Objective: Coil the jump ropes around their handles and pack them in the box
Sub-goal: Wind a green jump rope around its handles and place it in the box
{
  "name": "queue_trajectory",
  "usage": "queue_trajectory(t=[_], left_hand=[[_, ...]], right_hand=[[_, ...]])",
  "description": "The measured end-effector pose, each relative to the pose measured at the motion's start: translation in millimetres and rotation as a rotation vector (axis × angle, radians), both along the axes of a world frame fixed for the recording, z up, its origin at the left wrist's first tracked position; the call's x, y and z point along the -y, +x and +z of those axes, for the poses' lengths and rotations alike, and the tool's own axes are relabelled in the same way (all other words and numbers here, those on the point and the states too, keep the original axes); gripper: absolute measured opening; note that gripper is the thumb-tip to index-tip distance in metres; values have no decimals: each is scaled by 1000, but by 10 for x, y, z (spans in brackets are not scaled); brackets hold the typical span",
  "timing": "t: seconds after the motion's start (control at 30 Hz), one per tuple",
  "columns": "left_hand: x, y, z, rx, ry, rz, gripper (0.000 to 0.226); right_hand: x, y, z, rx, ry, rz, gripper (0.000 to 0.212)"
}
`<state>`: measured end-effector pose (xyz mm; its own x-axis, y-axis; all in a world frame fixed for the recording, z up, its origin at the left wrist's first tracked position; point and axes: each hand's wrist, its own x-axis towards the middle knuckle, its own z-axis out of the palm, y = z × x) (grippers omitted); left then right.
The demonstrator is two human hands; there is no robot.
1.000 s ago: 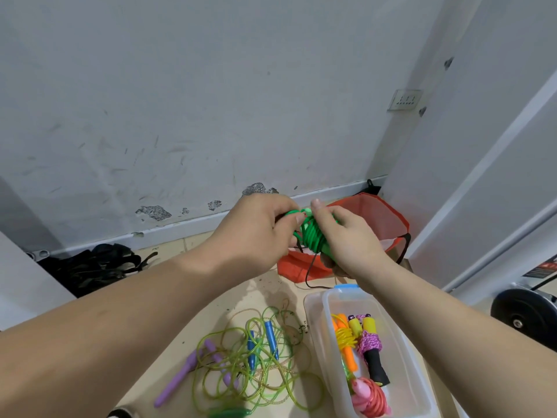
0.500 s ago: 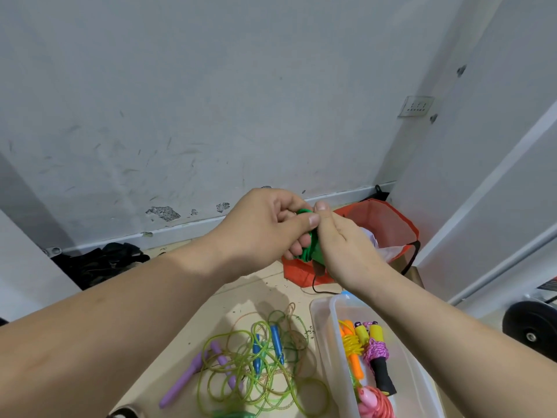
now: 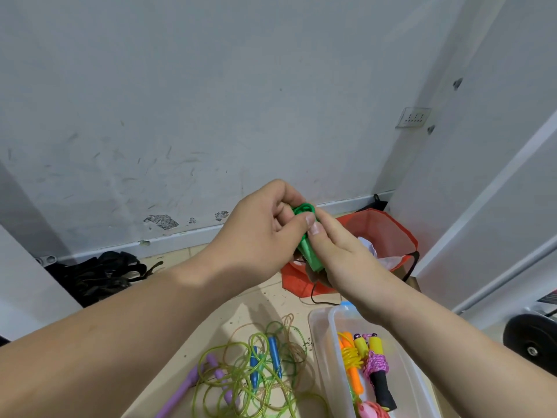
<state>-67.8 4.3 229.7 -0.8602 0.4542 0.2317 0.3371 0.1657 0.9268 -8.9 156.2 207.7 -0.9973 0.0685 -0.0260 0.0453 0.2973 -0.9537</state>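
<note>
The left hand (image 3: 262,233) and the right hand (image 3: 340,254) meet in mid-air in front of the far wall, both closed on the green jump rope (image 3: 309,251). The left one curls its fingers over the coiled top and presses its thumb against the wraps, while the right one holds the green handles from the right side, its thumb tip set just beside the left thumb. In this single head view the bundle hangs above the floor, up and to the left of the clear box (image 3: 316,342), which stands at the near right and already carries an orange-and-yellow rope (image 3: 351,363) and a pink rope with a black handle (image 3: 376,369). To the left of the box a loose tangle of yellow-green cord (image 3: 241,375) lies on the floor with blue handles (image 3: 272,354) and purple handles (image 3: 180,390) in it. The green rope looks light, with stiff plastic handles and a springy, rather slick cord that would likely unwind if let go. The best hold is probably across the wraps, pinning the loose end against the handles.
</note>
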Motion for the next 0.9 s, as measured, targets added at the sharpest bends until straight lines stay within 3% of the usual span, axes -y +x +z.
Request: queue_trajectory(t=[0.17, 0.23, 0.3, 0.5, 0.67, 0.8, 0.9], left_hand=[[46, -41, -47, -283, -209, 29, 7], [46, -52, -70, -483, -345, 71, 18], [52, -55, -65, -556, -373, 88, 26], [58, -36, -100, -594, -266, 68, 22], [64, -17, -168, -584, -246, 68, 17], [76, 6, -152, -383, -39, 103, 9], [55, 35, -86, -196, 51, 136, 10]], right_hand=[[-42, 43, 78, 39, -155, 19, 40], [-36, 52, 118, 83, -294, -6, 38], [-32, 60, 142, 117, -356, -21, 34], [-39, 92, 182, 101, -350, -33, 33], [42, 120, 183, 12, -167, -94, 30], [87, 150, 229, -72, -51, -130, 30], [94, 162, 258, -81, -89, -122, 28]])
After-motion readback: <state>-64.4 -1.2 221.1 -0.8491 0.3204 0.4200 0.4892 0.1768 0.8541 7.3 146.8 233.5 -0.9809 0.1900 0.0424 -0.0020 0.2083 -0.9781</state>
